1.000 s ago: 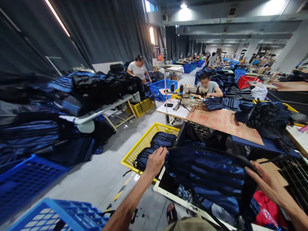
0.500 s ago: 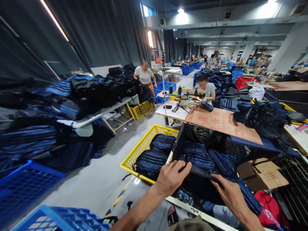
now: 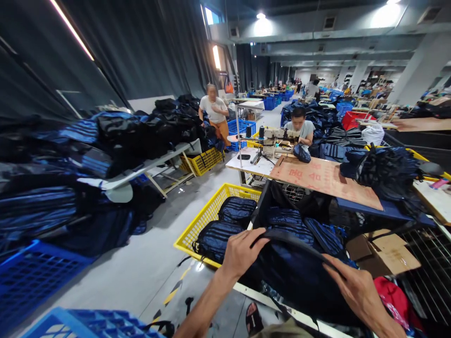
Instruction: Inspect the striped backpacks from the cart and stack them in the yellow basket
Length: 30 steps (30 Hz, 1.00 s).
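My left hand (image 3: 241, 251) is closed on the left end of the curved black rim of a dark blue bag (image 3: 298, 277), fingers wrapped over the edge. My right hand (image 3: 355, 291) grips the same rim at its right end, low in the view. The bag hangs open between my hands above a white table edge (image 3: 268, 300). Behind it lie more blue striped bags (image 3: 292, 220). A yellow crate (image 3: 204, 218) with similar striped bags stands on the floor just left of my left hand.
Blue crates (image 3: 38, 272) sit on the floor at lower left. Piles of dark bags (image 3: 81, 155) cover a table on the left. A person (image 3: 301, 129) sits at a sewing machine (image 3: 275, 138) ahead; another person (image 3: 215, 112) stands further back. Cardboard (image 3: 387, 251) lies at right.
Both hands dropped from a wide spread hold and came closer together, then moved slightly apart again along the bag's rim. The far standing person straightened up and stepped right.
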Tool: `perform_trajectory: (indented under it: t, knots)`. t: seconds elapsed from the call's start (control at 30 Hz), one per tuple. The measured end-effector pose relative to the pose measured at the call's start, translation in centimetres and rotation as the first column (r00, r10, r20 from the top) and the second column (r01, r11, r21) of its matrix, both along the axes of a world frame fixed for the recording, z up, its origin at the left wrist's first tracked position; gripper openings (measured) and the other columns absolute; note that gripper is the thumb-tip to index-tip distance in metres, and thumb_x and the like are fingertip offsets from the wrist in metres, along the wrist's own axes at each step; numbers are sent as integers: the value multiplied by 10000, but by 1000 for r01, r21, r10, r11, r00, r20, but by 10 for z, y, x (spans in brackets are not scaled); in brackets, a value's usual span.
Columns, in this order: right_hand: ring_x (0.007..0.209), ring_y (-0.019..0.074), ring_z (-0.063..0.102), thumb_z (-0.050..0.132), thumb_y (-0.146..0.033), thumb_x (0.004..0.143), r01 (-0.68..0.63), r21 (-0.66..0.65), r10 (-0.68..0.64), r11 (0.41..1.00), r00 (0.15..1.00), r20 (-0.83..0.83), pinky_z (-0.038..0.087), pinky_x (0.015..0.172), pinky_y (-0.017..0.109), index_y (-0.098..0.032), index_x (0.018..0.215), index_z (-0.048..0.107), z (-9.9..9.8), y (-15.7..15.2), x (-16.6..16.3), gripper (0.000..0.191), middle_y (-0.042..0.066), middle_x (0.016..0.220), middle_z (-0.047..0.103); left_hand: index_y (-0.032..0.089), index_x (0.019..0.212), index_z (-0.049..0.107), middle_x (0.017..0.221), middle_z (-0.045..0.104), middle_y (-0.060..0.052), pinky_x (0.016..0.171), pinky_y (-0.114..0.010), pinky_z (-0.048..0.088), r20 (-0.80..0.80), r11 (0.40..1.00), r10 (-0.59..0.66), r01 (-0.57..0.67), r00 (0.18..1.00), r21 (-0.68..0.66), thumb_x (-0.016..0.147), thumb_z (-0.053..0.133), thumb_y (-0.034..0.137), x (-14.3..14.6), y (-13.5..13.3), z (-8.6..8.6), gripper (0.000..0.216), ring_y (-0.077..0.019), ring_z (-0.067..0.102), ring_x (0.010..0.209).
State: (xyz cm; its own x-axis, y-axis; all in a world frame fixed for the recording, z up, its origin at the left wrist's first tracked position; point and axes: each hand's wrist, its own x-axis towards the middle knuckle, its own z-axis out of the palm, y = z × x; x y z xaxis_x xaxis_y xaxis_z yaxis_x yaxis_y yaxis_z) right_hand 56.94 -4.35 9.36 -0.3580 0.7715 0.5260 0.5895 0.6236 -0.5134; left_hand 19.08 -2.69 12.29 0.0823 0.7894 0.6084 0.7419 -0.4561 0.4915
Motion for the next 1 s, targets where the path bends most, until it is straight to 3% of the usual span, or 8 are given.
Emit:
perform_trajectory:
  t: [0.07,0.13,0.23,0.3,0.47,0.6,0.73,1.0]
  knots:
    - [751,212,853,603,-435,1110,91,-14,-91,996,996,6,670,634,217,-293,1313,826,7,4,25,333,46,1097,879,222,1003,817,938,835,-27,846,-296,603,192,941,-45,106,980,-322,976,777,501,-12,-3,0,283,-197,772,871]
    - [854,235,857,616,-514,1086,197,-26,-197,980,980,13,679,703,240,-274,1189,868,16,11,49,364,70,1116,875,196,931,773,868,775,-9,787,-296,554,443,762,-90,348,892,-546,881,813,649,-24,-10,-4,458,-196,703,835]
    - [826,248,817,631,-641,1042,332,-105,-336,937,941,-25,661,732,283,-232,1050,876,28,26,66,477,83,977,861,170,979,715,887,723,-6,752,-280,500,783,469,-93,721,615,-510,724,908,709,-30,-23,-14,627,-176,640,817]
    - [737,226,749,637,-690,1019,370,-196,-386,908,921,-48,617,686,288,-216,1032,866,31,35,66,526,61,868,822,173,1002,685,913,715,-11,743,-268,484,875,388,-46,815,483,-430,664,979,646,-25,-30,-19,651,-164,632,814]
    - [755,193,651,661,-704,1000,300,-432,-370,851,925,-86,520,652,254,-184,1052,825,27,50,41,548,32,860,756,189,948,661,841,674,10,701,-251,446,852,600,50,666,522,-444,748,947,585,-15,-22,-19,528,-141,591,747]
    - [702,169,570,612,-747,1009,177,-533,-241,827,969,-51,453,647,255,-181,937,745,8,63,-3,586,11,784,678,216,869,677,711,596,41,660,-268,375,453,815,263,56,852,-577,879,840,456,-34,15,-30,290,-153,535,678]
    - [677,164,484,495,-793,1030,148,-509,-176,848,984,-7,394,668,279,-215,808,615,-29,84,-53,631,-24,679,549,238,1017,760,926,736,-28,723,-301,409,46,828,477,-431,878,-359,999,717,361,-52,40,-56,131,-213,656,844]
    - [869,229,600,426,-789,1028,33,-723,-184,690,974,-132,510,855,330,-221,885,629,-128,123,-127,620,42,871,697,240,1309,753,1195,769,-82,1026,-370,513,159,766,582,-473,797,-435,995,693,466,-120,57,-111,392,-259,700,1109]
